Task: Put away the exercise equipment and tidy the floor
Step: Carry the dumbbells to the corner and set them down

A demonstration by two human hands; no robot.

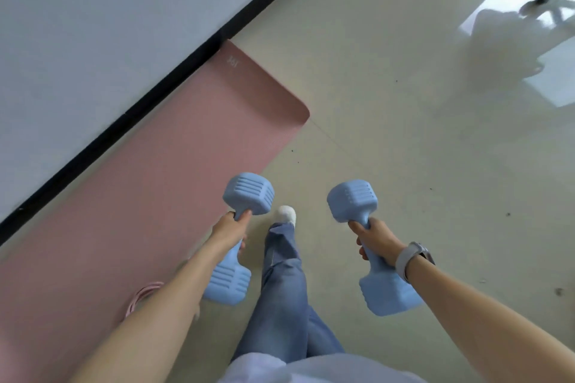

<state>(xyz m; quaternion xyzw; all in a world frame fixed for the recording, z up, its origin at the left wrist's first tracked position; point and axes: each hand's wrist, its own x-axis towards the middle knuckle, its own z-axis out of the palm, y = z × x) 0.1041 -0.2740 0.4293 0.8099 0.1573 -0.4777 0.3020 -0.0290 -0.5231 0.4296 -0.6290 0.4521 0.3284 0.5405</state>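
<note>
The left hand (231, 228) and right hand (375, 238) each have fingers wrapped round a blue dumbbell's handle.

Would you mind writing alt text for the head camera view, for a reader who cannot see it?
Seen from above, a person grips a light blue dumbbell in each hand, the left dumbbell in the left hand and the right dumbbell in the right hand. A pink exercise mat lies flat along the wall, with a coiled pink cord on it.
</note>
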